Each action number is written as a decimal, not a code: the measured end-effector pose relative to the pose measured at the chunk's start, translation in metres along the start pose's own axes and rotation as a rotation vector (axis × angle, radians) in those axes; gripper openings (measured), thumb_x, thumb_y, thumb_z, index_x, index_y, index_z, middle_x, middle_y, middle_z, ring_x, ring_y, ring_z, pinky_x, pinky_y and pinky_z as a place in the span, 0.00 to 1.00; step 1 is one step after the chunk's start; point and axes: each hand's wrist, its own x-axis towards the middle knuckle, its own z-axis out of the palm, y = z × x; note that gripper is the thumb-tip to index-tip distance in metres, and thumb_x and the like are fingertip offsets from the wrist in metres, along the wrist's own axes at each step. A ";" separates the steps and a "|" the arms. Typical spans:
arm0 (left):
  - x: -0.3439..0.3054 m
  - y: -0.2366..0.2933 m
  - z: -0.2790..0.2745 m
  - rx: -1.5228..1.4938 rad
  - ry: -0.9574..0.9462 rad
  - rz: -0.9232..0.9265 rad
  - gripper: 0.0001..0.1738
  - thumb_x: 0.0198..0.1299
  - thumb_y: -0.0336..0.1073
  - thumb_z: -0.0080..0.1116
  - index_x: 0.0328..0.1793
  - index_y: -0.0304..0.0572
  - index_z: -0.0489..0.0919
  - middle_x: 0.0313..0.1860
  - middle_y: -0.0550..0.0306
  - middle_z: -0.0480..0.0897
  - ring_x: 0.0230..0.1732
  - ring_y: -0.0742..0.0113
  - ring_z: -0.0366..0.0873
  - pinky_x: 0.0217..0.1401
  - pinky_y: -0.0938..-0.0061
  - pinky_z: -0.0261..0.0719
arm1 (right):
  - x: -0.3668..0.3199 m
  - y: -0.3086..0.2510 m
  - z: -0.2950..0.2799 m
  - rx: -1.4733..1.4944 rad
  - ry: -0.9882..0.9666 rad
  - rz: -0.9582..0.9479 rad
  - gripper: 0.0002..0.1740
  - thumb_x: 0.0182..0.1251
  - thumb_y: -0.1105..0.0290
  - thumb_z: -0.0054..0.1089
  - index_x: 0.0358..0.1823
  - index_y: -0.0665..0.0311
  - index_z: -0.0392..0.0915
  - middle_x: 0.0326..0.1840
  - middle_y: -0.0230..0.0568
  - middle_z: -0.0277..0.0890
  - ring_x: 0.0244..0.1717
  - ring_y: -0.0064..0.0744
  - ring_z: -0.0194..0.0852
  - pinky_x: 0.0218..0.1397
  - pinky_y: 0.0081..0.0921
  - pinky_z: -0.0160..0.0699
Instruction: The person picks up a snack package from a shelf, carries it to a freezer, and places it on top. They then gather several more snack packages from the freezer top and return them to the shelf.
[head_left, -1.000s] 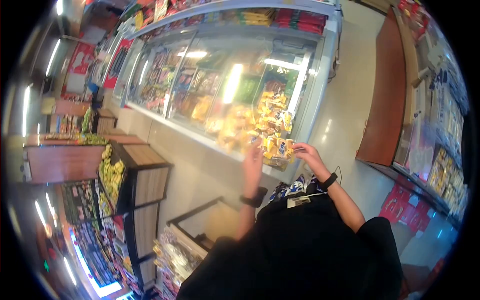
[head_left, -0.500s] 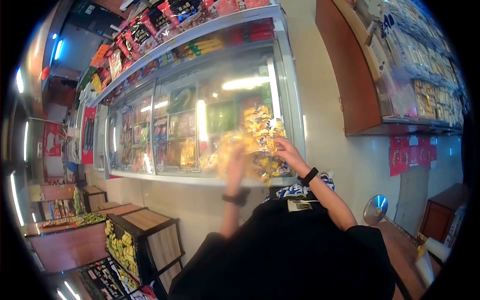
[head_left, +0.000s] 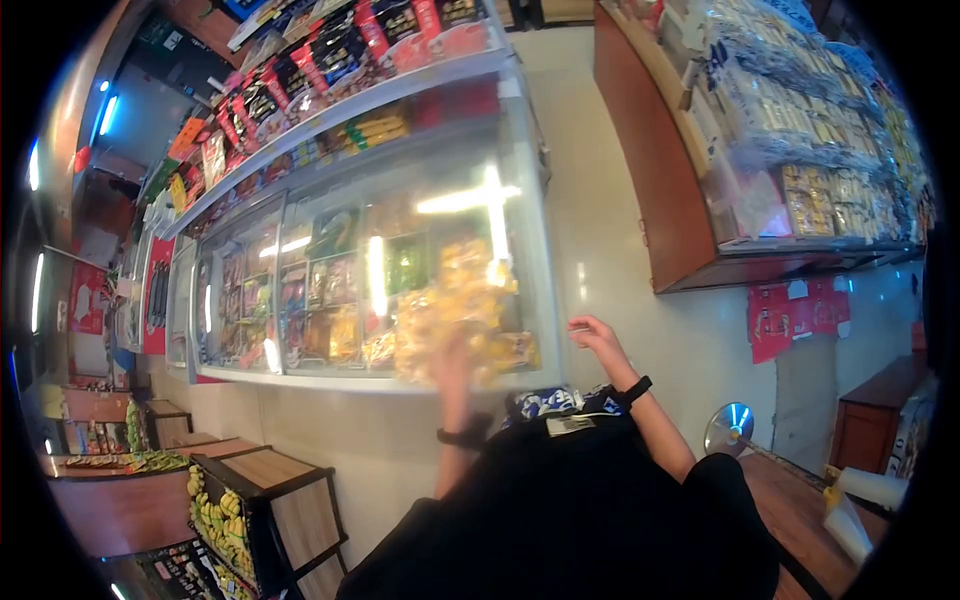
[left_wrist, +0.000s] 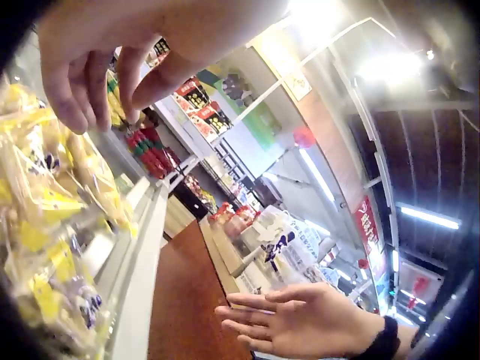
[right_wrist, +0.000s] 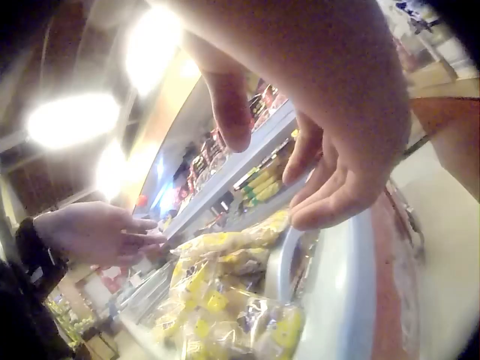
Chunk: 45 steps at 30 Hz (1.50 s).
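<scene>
Clear packets with yellow print [head_left: 450,325] lie heaped at the near right end of a glass-topped chest freezer [head_left: 385,383]. My left hand [head_left: 453,368] overlaps the heap's near side in the head view, blurred. In the left wrist view that left hand [left_wrist: 112,64] hangs over the packets [left_wrist: 52,217] with loosely bent fingers and nothing between them. My right hand [head_left: 596,334] is off to the right, past the freezer's edge. Its fingers are relaxed and hold nothing, as the right hand [right_wrist: 322,150] also shows in the right wrist view.
Behind the freezer top runs a shelf [head_left: 340,115] of red and black bags. A brown cabinet [head_left: 660,190] stands to the right under stacked packets [head_left: 800,150]. Bananas [head_left: 220,520] sit in a crate at lower left, and a round metal disc [head_left: 728,428] at lower right.
My right hand has left the packets and moved out past the freezer's right edge. My left hand stays by the heap. The head view has swung, shifting the freezer leftward.
</scene>
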 end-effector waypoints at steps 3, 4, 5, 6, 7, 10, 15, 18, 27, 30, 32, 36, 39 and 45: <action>-0.021 -0.001 0.036 -0.046 -0.037 0.098 0.12 0.66 0.28 0.50 0.53 0.36 0.79 0.49 0.57 0.80 0.52 0.67 0.76 0.59 0.74 0.72 | -0.027 0.006 -0.043 0.031 0.106 -0.004 0.18 0.65 0.69 0.55 0.55 0.64 0.77 0.51 0.35 0.79 0.50 0.25 0.76 0.53 0.24 0.74; -0.027 0.006 0.054 -0.085 -0.077 0.030 0.12 0.66 0.28 0.51 0.52 0.36 0.79 0.49 0.57 0.81 0.52 0.68 0.76 0.58 0.75 0.72 | -0.036 0.005 -0.062 0.026 0.126 0.003 0.17 0.65 0.69 0.55 0.55 0.64 0.77 0.51 0.35 0.79 0.50 0.25 0.76 0.53 0.24 0.74; -0.037 0.031 0.072 -0.118 -0.121 -0.040 0.12 0.66 0.28 0.51 0.52 0.36 0.80 0.49 0.57 0.81 0.52 0.68 0.76 0.58 0.75 0.72 | -0.046 0.003 -0.078 0.023 0.148 0.011 0.17 0.65 0.69 0.55 0.54 0.64 0.78 0.50 0.35 0.79 0.50 0.24 0.76 0.52 0.24 0.74; -0.045 0.045 0.090 -0.143 -0.165 -0.114 0.11 0.66 0.29 0.51 0.51 0.37 0.80 0.49 0.57 0.81 0.52 0.69 0.76 0.57 0.75 0.72 | -0.057 0.002 -0.094 0.025 0.167 0.023 0.17 0.65 0.68 0.55 0.54 0.64 0.78 0.50 0.34 0.79 0.50 0.24 0.77 0.52 0.24 0.74; -0.048 0.048 0.112 -0.105 -0.203 -0.129 0.11 0.66 0.29 0.51 0.51 0.37 0.80 0.49 0.58 0.81 0.52 0.69 0.77 0.57 0.75 0.72 | -0.068 0.002 -0.111 0.043 0.202 0.017 0.16 0.65 0.68 0.55 0.53 0.64 0.78 0.50 0.34 0.79 0.50 0.23 0.77 0.52 0.23 0.74; -0.053 0.044 0.177 -0.080 -0.341 -0.051 0.11 0.64 0.28 0.50 0.49 0.39 0.80 0.47 0.60 0.82 0.50 0.72 0.77 0.53 0.76 0.74 | -0.097 -0.009 -0.161 0.083 0.278 -0.001 0.15 0.66 0.69 0.55 0.51 0.65 0.79 0.49 0.35 0.80 0.49 0.23 0.77 0.52 0.22 0.74; -0.068 0.046 0.294 -0.075 -0.609 0.009 0.12 0.64 0.29 0.48 0.50 0.39 0.80 0.47 0.59 0.83 0.51 0.71 0.78 0.52 0.76 0.74 | -0.143 -0.005 -0.245 0.108 0.439 -0.030 0.15 0.67 0.68 0.55 0.51 0.65 0.80 0.46 0.36 0.82 0.46 0.23 0.78 0.49 0.21 0.75; -0.082 0.060 0.363 -0.070 -0.823 -0.023 0.13 0.65 0.30 0.48 0.52 0.38 0.79 0.49 0.57 0.84 0.52 0.68 0.79 0.54 0.73 0.75 | -0.170 0.009 -0.289 0.163 0.596 -0.038 0.14 0.67 0.68 0.55 0.50 0.65 0.80 0.44 0.35 0.82 0.43 0.23 0.79 0.48 0.21 0.75; -0.134 0.086 0.504 0.075 -1.205 -0.075 0.13 0.66 0.32 0.49 0.53 0.39 0.78 0.49 0.57 0.84 0.51 0.68 0.80 0.53 0.73 0.75 | -0.224 0.026 -0.360 0.201 0.868 -0.026 0.14 0.68 0.69 0.52 0.50 0.65 0.80 0.44 0.34 0.83 0.43 0.22 0.79 0.49 0.21 0.75; -0.140 0.088 0.552 0.099 -1.300 -0.023 0.12 0.66 0.32 0.49 0.52 0.39 0.78 0.47 0.58 0.84 0.49 0.68 0.80 0.52 0.73 0.75 | -0.223 0.049 -0.393 0.101 0.963 -0.062 0.14 0.69 0.69 0.51 0.51 0.65 0.80 0.45 0.35 0.83 0.43 0.23 0.79 0.49 0.22 0.75; -0.139 0.089 0.593 0.092 -1.339 0.035 0.12 0.66 0.32 0.49 0.52 0.40 0.78 0.47 0.58 0.84 0.49 0.68 0.80 0.52 0.73 0.75 | -0.231 0.030 -0.414 0.231 0.955 -0.076 0.14 0.69 0.69 0.51 0.51 0.65 0.80 0.45 0.36 0.83 0.43 0.23 0.79 0.49 0.22 0.75; -0.140 0.100 0.664 0.063 -1.349 0.016 0.14 0.68 0.37 0.54 0.53 0.38 0.80 0.44 0.55 0.84 0.46 0.67 0.80 0.52 0.70 0.76 | -0.230 -0.005 -0.469 0.171 0.975 -0.097 0.15 0.70 0.68 0.50 0.51 0.66 0.79 0.45 0.38 0.83 0.44 0.25 0.79 0.50 0.22 0.75; -0.138 0.114 0.730 -0.088 -1.341 -0.047 0.14 0.68 0.39 0.57 0.53 0.38 0.80 0.43 0.54 0.84 0.46 0.67 0.80 0.52 0.69 0.77 | -0.216 -0.040 -0.518 0.195 1.038 -0.052 0.15 0.71 0.67 0.50 0.51 0.66 0.79 0.45 0.38 0.83 0.44 0.26 0.80 0.50 0.23 0.76; -0.120 0.151 0.826 -0.011 -1.391 0.141 0.11 0.67 0.33 0.54 0.53 0.38 0.78 0.45 0.57 0.83 0.48 0.70 0.79 0.53 0.75 0.75 | -0.187 -0.099 -0.614 0.238 0.986 -0.076 0.14 0.71 0.67 0.50 0.50 0.66 0.79 0.44 0.39 0.83 0.44 0.27 0.80 0.50 0.23 0.77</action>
